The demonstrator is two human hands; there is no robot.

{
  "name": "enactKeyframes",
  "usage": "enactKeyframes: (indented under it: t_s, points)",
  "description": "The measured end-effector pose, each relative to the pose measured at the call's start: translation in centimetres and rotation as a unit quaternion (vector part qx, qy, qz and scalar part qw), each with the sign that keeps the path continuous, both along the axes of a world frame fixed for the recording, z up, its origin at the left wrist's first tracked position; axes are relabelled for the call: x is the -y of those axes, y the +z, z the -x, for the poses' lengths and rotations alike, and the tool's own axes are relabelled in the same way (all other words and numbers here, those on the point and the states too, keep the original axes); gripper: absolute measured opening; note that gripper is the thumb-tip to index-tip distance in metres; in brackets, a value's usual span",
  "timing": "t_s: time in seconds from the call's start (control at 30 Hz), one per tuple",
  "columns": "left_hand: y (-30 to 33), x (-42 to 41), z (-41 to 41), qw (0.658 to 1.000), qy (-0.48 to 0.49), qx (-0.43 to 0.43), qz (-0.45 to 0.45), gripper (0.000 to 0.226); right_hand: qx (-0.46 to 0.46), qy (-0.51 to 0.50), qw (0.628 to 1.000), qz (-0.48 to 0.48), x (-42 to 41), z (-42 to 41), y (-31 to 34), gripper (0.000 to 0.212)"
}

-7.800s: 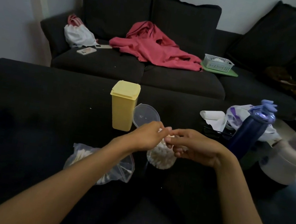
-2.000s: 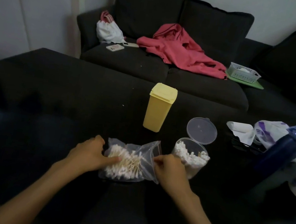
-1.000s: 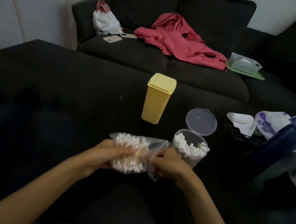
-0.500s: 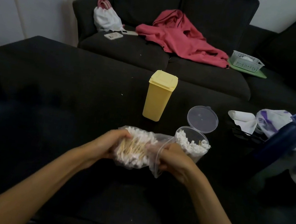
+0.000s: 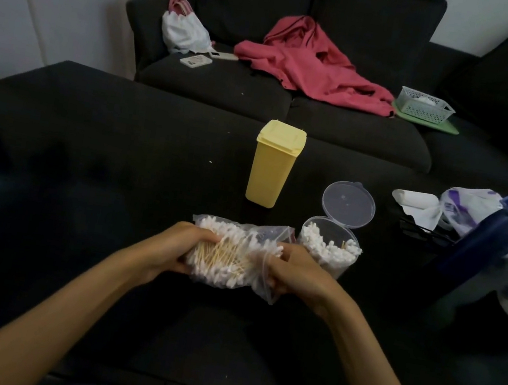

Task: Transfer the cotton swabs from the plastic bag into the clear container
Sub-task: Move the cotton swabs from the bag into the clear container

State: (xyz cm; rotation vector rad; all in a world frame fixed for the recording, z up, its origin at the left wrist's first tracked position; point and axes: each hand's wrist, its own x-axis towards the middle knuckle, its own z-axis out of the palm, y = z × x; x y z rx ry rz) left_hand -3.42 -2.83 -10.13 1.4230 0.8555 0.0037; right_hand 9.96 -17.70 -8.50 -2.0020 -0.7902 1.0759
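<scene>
Left hand (image 5: 185,249) wrapped round the closed end of the plastic bag (image 5: 236,256), fingers curled over the top and thumb underneath, probably to bunch the cotton swabs (image 5: 229,258) into one bundle and push them toward the mouth. Right hand (image 5: 294,273) gripping the open end, fingers curled in at the loose flap and apparently closing on the swab tips there (whether on swabs or only on plastic, hard to tell), presumably to draw out the next handful. Bag held just above the dark table (image 5: 81,181), lying sideways with its mouth toward 3 o'clock, which puts the opening on the side of the destination.

Clear container (image 5: 328,250) standing upright on the table at 2 o'clock from the bag, just beside the right hand, already well filled with swabs standing on end, tips up. Hinged lid (image 5: 348,204) tipped back toward 12 o'clock, out of the way of the fill. Many swabs left in the bag, so roughly mid-task by the look of it; room in the container looking tight for all of them.

Yellow box (image 5: 274,164) at 12 o'clock from the bag, lid on, apart from the work. Blue bottle (image 5: 488,236) and crumpled white wrappers (image 5: 436,206) at 3 o'clock, well apart. Sofa (image 5: 213,86) beyond the table with a pink garment (image 5: 312,65)
</scene>
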Motion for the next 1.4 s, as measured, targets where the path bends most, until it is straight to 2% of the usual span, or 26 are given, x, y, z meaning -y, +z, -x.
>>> enactKeyframes:
  t_s: [0.07,0.17,0.33,0.47,0.6,0.7,0.8,0.9,0.97,1.07,1.13,1.2,1.33,1.4]
  points:
    - [0.0,0.2,0.0,1.000,-0.007,-0.015,0.001,0.030,0.002,0.012,1.000,0.001,-0.1,0.0,-0.2,0.022]
    - [-0.2,0.2,-0.2,1.000,0.001,-0.018,0.001,0.030,0.027,0.013,0.998,-0.053,0.0,0.2,-0.3,0.005]
    - [-0.1,0.0,-0.4,0.999,0.029,-0.018,-0.009,0.030,0.074,0.007,0.996,-0.048,0.2,-0.5,-0.1,0.021]
    - [-0.1,0.1,-0.8,0.998,0.043,-0.027,-0.032,0.035,0.060,-0.008,0.996,-0.062,0.7,-0.9,0.1,0.017]
    - [-0.2,-0.4,-1.0,0.988,0.041,-0.025,-0.148,0.044,0.070,-0.030,0.996,-0.048,0.6,-1.0,-0.2,0.010]
    - [-0.4,-0.9,-0.7,0.965,-0.001,-0.045,-0.258,0.045,0.079,-0.030,0.996,-0.028,0.5,-1.1,-0.3,0.009]
    - [-0.3,-0.9,-0.5,0.945,-0.037,-0.084,-0.315,0.046,0.082,-0.035,0.995,-0.043,0.4,-0.9,-0.4,0.007]
    - [0.1,-0.2,-0.4,0.900,-0.033,-0.107,-0.422,0.071,0.120,-0.042,0.990,-0.055,0.1,-0.6,-1.0,0.005]
    - [0.8,0.7,-0.1,0.868,-0.053,-0.052,-0.491,0.080,0.142,-0.031,0.988,-0.051,-0.2,-0.2,-1.3,0.009]
    - [1.4,2.2,0.1,0.853,-0.156,0.039,-0.496,0.064,0.137,-0.004,0.989,-0.046,-0.6,0.3,-1.7,0.022]
    - [0.8,2.8,0.1,0.844,-0.189,0.052,-0.499,0.053,0.122,-0.002,0.992,-0.042,-0.8,0.4,-1.6,0.023]
    - [0.3,3.0,-0.1,0.835,-0.197,0.053,-0.512,0.045,0.106,0.011,0.993,-0.046,-0.7,0.4,-1.6,0.016]
    - [0.0,2.9,-0.6,0.840,-0.204,0.066,-0.499,0.031,0.105,0.054,0.992,-0.054,-0.4,0.3,-1.5,0.011]
    - [0.0,2.7,-0.9,0.859,-0.205,0.052,-0.466,0.026,0.114,0.071,0.990,-0.051,-0.2,0.1,-1.6,0.010]
